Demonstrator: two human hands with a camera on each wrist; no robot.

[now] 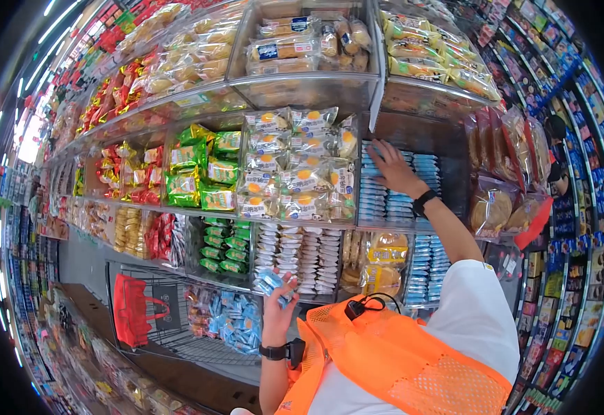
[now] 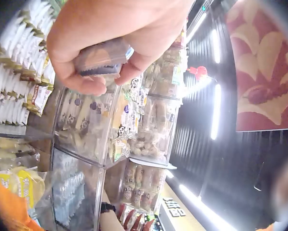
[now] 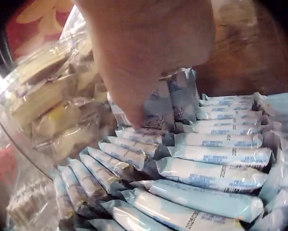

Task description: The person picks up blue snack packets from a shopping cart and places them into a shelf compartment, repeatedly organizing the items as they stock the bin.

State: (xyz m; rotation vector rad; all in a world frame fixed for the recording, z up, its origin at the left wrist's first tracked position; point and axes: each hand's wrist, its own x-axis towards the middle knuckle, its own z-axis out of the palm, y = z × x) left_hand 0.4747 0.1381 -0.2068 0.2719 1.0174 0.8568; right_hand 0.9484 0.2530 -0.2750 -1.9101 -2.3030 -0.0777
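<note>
Under the right hand [image 1: 394,170], glossy pale-blue packets [image 3: 211,172]

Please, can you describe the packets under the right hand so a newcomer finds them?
On the tiered snack rack, look at the middle level. The light-blue packets lie in rows just right of the clear packs with yellow circles. Unlike the blue packets one level below, they have the right hand over them.

Shop: packaged snacks [image 1: 373,197], shopping cart [image 1: 177,342]
</note>
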